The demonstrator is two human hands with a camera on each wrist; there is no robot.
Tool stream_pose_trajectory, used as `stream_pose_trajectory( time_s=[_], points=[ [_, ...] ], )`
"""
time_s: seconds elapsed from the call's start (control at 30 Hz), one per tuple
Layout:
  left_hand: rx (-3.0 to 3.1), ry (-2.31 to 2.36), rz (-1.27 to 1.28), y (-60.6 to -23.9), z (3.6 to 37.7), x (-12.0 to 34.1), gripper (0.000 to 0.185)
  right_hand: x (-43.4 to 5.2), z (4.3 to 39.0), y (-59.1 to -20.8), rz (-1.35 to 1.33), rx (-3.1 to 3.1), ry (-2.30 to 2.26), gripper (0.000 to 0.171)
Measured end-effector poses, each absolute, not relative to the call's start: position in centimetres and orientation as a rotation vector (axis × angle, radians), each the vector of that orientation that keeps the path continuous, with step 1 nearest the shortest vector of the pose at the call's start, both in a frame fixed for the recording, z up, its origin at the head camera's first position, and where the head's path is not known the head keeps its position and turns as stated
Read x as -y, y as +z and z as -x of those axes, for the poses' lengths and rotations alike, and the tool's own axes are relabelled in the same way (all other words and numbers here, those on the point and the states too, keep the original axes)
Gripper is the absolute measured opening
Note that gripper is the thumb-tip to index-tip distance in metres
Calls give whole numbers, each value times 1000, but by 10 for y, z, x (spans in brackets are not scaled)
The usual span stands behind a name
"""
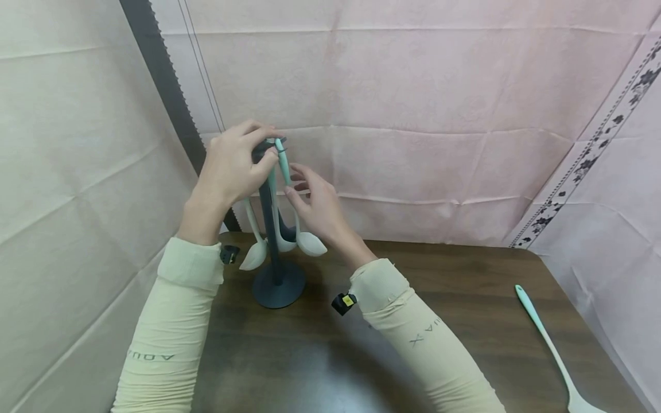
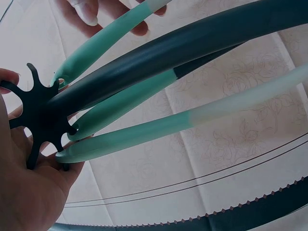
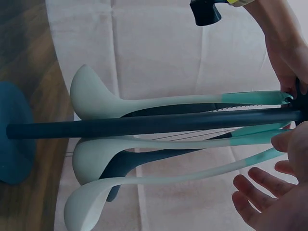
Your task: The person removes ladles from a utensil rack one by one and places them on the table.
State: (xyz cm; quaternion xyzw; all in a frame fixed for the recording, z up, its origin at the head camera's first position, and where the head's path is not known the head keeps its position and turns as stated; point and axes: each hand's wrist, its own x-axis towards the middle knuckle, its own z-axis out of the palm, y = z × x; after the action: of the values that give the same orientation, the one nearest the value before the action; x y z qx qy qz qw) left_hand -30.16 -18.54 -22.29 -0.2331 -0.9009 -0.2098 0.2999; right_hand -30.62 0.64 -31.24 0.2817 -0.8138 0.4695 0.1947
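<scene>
A dark utensil stand [image 1: 267,215] with a round base [image 1: 279,285] holds several hanging ladles. My left hand [image 1: 234,158] grips the stand's hooked top [image 2: 41,113], fingers and thumb curled round it. On the stand's right side hangs a white ladle [image 1: 311,245] with a mint-green handle [image 1: 283,163]. Beside that handle is my right hand [image 1: 320,206], fingers spread and loosely bent, the handle passing between thumb and fingers without being pinched. Another white ladle [image 3: 91,94] and a dark ladle [image 3: 120,166] hang close to the pole [image 3: 159,123].
A mint-handled utensil [image 1: 544,338] with a white head cut off by the frame lies at the right of the wooden table [image 1: 439,275]. Pale cloth [image 1: 413,115] hangs behind the table and at both sides.
</scene>
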Motion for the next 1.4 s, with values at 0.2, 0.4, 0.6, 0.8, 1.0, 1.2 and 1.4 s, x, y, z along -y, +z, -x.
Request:
stream_pose_trajectory(
  time_s=[0.2,0.4,0.6,0.8,1.0,1.2,1.4],
  points=[
    [2407,-560,622,-224,301,188,47,-2,308,-316,-817,2270,1360,53],
    [2415,-562,635,-226,303,187,47,-1,310,-317,-823,2277,1378,52],
    [2396,-532,645,-225,305,185,46,0,313,-316,-827,2318,1358,50],
    [2384,-501,647,-222,305,186,46,2,315,-314,-840,2287,1395,44],
    [2409,-497,630,-224,304,189,47,0,317,-316,-881,2244,1469,36],
    [2400,-505,636,-225,303,189,48,-3,318,-314,-865,2226,1469,34],
    [2402,-532,647,-222,303,188,49,-7,318,-312,-844,2214,1457,33]
  ],
)
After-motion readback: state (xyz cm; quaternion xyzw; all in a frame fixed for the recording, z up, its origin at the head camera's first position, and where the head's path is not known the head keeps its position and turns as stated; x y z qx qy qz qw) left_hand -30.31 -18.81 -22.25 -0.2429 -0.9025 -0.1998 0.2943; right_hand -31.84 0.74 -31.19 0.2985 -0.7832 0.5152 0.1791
